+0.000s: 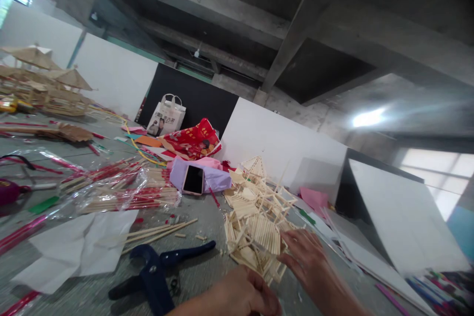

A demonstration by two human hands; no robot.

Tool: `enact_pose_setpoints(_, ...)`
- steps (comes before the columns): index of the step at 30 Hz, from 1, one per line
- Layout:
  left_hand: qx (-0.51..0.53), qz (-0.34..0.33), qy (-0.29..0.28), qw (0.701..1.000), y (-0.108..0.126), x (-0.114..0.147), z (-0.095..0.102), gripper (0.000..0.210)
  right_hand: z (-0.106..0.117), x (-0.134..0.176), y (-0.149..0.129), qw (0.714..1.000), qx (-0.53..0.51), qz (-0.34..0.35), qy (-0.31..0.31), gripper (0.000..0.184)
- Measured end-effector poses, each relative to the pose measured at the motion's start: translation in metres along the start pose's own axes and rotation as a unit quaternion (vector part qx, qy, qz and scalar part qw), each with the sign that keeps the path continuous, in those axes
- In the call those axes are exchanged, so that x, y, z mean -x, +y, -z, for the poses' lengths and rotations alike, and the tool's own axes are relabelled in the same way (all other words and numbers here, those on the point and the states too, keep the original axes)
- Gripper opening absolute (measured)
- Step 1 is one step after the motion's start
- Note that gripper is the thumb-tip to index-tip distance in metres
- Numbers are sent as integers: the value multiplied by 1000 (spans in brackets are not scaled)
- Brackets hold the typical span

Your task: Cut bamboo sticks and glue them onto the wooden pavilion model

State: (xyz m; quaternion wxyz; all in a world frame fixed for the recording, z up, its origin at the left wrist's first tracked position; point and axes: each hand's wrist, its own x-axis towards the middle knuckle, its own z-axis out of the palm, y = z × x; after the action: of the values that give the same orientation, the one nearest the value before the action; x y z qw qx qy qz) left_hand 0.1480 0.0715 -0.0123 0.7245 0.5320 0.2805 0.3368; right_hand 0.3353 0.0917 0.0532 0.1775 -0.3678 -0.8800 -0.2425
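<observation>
A model built of thin wooden sticks (259, 227) stands on the grey table in front of me, with ribbed floors and open frames. My right hand (313, 264) lies along its right side, fingers stretched out and thumb apart, touching or very near the edge. Close to the model's near end is my left hand (240, 294), its fingers curled together low in the view; whatever is between them is hidden. To the left of that hand lies a dark blue pipe cutter (153, 276) with spread handles. Loose sticks (159, 232) and short cut pieces lie behind the cutter.
A phone (193, 179) rests on purple paper (218, 180). Plastic-wrapped stick bundles (122, 192) and a creased white sheet (77, 252) cover the left. Finished stick pavilions (48, 84) stand far left. White boards (403, 217) lean at right. A red bag (196, 140) lies behind.
</observation>
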Motion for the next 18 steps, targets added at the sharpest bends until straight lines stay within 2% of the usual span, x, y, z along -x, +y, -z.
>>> enact_pose_setpoints(4,15,-20,-30,999,-6,-4,2,10,-4,2,3,1000,9,6,4,31)
enact_pose_setpoints(10,4,-8,-9,1000,-3,-1,0,11,-8,1,9,998,25,42,38,30)
enact_pose_setpoints(15,-3,-22,-22,1000,1,2,-2,9,-8,-1,11,997,32,62,40,33)
enact_pose_setpoints(18,-6,-15,-10,1000,1,3,-3,9,-8,-2,11,996,37,71,51,35)
